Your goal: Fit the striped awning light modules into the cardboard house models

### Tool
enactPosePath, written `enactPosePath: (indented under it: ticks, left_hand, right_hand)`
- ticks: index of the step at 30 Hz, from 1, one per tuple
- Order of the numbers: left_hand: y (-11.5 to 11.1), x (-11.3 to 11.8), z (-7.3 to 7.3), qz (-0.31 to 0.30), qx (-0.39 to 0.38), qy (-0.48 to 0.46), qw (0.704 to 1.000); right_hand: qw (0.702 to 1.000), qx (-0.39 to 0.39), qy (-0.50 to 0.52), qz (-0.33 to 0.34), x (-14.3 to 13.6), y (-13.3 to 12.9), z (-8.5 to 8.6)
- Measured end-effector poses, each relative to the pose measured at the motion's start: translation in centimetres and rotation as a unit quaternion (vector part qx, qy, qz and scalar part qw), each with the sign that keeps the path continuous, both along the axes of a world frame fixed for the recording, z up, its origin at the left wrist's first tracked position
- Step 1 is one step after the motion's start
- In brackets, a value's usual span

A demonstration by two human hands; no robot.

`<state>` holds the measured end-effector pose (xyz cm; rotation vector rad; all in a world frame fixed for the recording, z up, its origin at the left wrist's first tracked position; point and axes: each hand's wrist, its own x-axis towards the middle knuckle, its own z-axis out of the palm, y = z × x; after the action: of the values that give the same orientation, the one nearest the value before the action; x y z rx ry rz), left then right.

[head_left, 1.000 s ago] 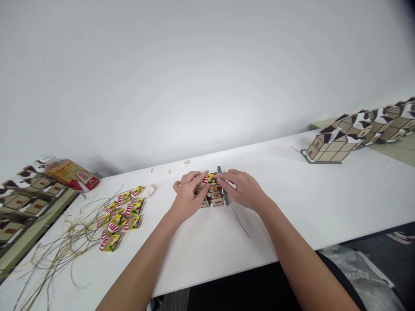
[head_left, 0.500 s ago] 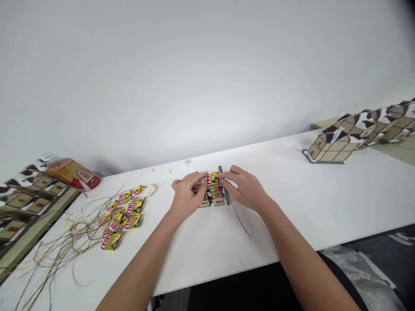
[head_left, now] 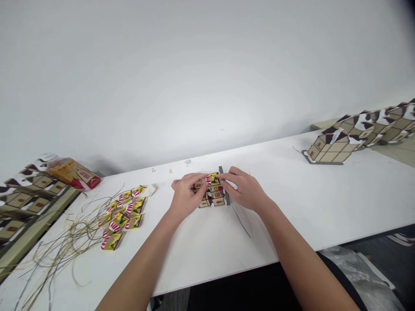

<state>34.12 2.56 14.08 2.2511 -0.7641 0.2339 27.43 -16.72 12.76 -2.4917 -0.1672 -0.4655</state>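
Observation:
A small model house (head_left: 217, 201) lies on the white table in front of me, its printed windows facing up and its grey base strip (head_left: 226, 192) to the right. Against the upper part of its front sits a yellow piece with a red-and-white striped awning (head_left: 213, 178). My left hand (head_left: 187, 194) is closed around the house's left side, thumb and forefinger by the awning's striped end. With thumb and forefinger close together, my right hand (head_left: 244, 188) grips the right end of the awning piece. A thin dark wire (head_left: 240, 222) trails from the house towards me.
Several similar awning pieces (head_left: 133, 207) with tangled wires (head_left: 69, 239) lie at the left. Behind them are an orange-and-red carton (head_left: 76, 172) and model houses (head_left: 30, 194). More model houses (head_left: 337, 144) stand at the far right. Clear plastic wrapping (head_left: 359, 276) lies below the table edge.
Almost nothing differs. Both hands stay at the house and the awning piece, with only a tiny shift of the fingers.

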Motion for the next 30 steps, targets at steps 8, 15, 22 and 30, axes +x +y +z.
enactPosePath:
  ticks: [8, 15, 22, 30]
  left_hand:
    - [0.14, 0.36, -0.12, -0.016, -0.001, 0.023, 1.0]
    - [0.31, 0.58, -0.37, -0.011, 0.013, 0.023, 1.0]
    - [0.4, 0.62, -0.39, -0.01, 0.029, 0.025, 0.999]
    - [0.16, 0.36, 0.1, 0.006, 0.052, 0.041, 0.998]
  right_hand:
    - [1.0, 0.0, -0.002, 0.008, 0.05, -0.01, -0.2]
    - [1.0, 0.002, -0.024, 0.019, 0.19, 0.0, -0.51]
    - [0.999, -0.005, -0.04, 0.024, 0.17, 0.1, -0.61]
    - [0.999, -0.011, -0.039, 0.026, 0.01, 0.32, -0.34]
